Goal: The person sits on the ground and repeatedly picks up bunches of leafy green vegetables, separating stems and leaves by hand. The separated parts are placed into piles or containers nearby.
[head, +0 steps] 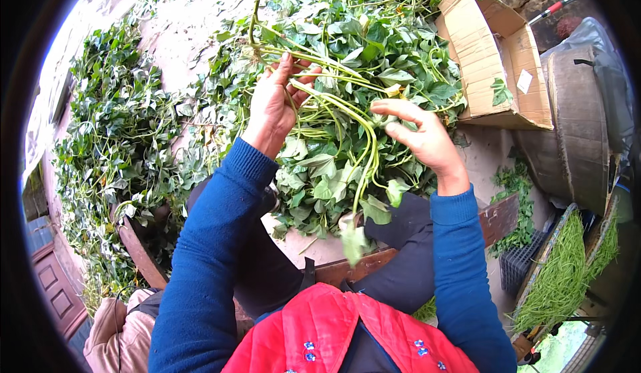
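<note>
My left hand [280, 95] grips a leafy vine cutting [330, 65], apparently sweet potato, by its thick stem end. Long pale-green stalks run from it to the right, and several droop towards my knees with leaves [376, 210] at their tips. My right hand [418, 133] is beside these stalks, thumb and index finger apart; a small bit of green lies by the fingertips, and whether they touch it is unclear. Under both hands spreads a big heap of green vines [305, 173] on the ground, reaching close to my feet.
An open cardboard box [475, 57] stands at the right, before a large brown drum [576, 123]. Trays of cut green stalks [556, 273] and a dark plastic crate [521, 263] sit lower right. More vines [115, 138] lie left. Another person's sleeve [120, 328] shows lower left.
</note>
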`<state>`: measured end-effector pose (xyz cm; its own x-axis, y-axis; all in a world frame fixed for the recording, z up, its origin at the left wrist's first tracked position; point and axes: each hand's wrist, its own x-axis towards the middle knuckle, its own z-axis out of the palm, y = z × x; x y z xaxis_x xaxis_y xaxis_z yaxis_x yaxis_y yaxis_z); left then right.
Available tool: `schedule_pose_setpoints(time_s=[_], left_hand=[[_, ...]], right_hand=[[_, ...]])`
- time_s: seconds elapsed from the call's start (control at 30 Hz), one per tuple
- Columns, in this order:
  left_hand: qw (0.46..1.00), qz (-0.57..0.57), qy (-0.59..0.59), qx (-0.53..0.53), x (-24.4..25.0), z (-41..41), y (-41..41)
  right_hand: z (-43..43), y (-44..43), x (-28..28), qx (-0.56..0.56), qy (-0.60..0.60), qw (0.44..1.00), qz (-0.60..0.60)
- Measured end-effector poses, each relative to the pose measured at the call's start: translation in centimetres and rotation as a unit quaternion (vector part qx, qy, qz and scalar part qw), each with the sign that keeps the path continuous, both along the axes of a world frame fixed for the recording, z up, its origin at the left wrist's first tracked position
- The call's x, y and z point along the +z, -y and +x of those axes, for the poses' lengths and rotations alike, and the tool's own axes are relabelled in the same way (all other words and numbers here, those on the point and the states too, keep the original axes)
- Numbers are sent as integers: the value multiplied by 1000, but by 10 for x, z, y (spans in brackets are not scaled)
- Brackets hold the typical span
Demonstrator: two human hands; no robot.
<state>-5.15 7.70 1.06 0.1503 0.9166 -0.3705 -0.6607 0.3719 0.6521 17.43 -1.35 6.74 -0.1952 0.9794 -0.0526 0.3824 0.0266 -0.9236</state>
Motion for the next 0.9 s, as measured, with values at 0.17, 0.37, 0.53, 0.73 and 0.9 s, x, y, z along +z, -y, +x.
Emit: schedule_pose_setpoints(time_s=[0.17, 0.37, 0.53, 0.73, 0.9], left_hand=[[1000, 9, 8, -1, -5, -10, -5], [999, 21, -22, 16, 3, 0, 1], [997, 13, 27, 76, -1, -8, -9], [997, 9, 71, 26, -7, -4, -4], [999, 10, -30, -41, -4, 6, -1]], right_hand=[[-4, 2, -8, 16, 10, 996, -83], [-1, 0, -28, -193, 95, 976, -23], [11, -6, -37, -303, -90, 949, -12], [-30, 2, -27, 109, -213, 939, -245], [-35, 5, -26, -10, -292, 943, -162]])
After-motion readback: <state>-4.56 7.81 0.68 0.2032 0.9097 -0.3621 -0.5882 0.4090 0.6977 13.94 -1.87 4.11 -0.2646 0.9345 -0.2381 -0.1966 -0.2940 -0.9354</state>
